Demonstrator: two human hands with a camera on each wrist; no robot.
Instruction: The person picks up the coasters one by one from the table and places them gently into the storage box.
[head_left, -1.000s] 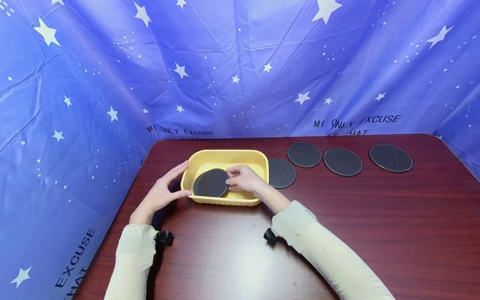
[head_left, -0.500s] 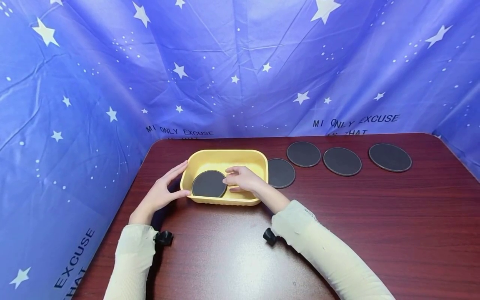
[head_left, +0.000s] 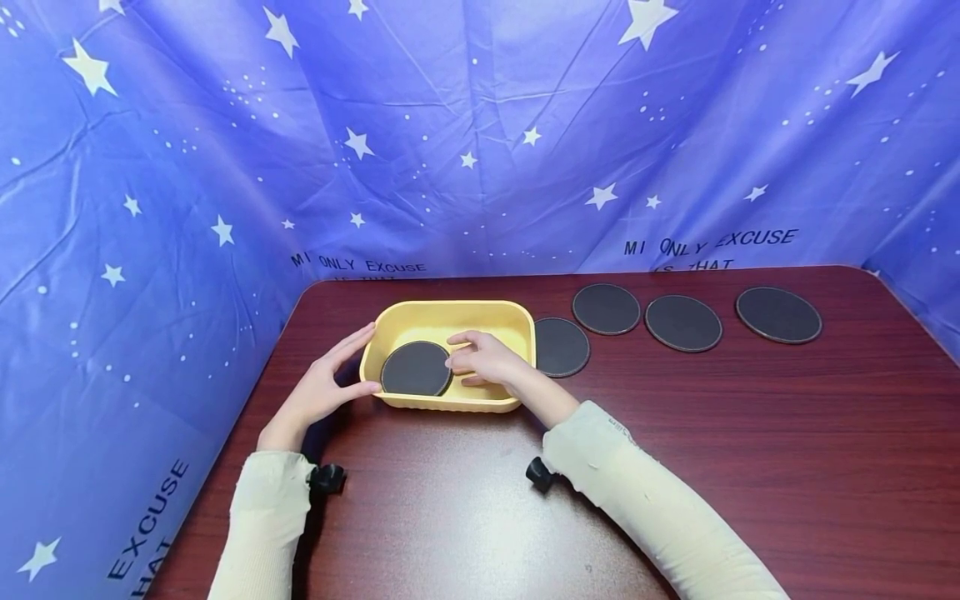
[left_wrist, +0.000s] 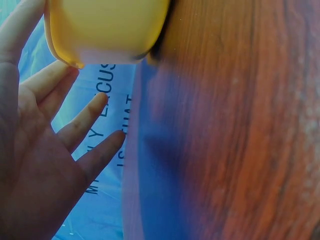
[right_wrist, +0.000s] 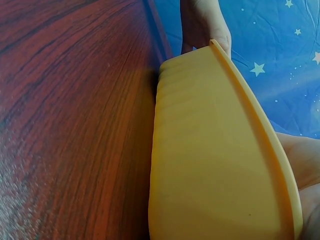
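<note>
Disc (head_left: 415,367), tilted in right hand (head_left: 486,360) second ago, now lies in box (head_left: 450,402), left of hand's parted fingers, seemingly stowed; left hand (head_left: 318,387) spread against box; four discs (head_left: 683,323) right of both.

Dark red table (head_left: 750,467): yellow bin (head_left: 450,317), four black discs (head_left: 683,322).

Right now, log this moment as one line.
left hand: touches yellow tub; right hand: in tub; black disc: in tub; four discs: on table

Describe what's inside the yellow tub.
One black coaster shows inside the yellow tub, beside the right grip. Hidden: anything beneath the coaster, its near edge, and whatever lies behind the grip.
</note>
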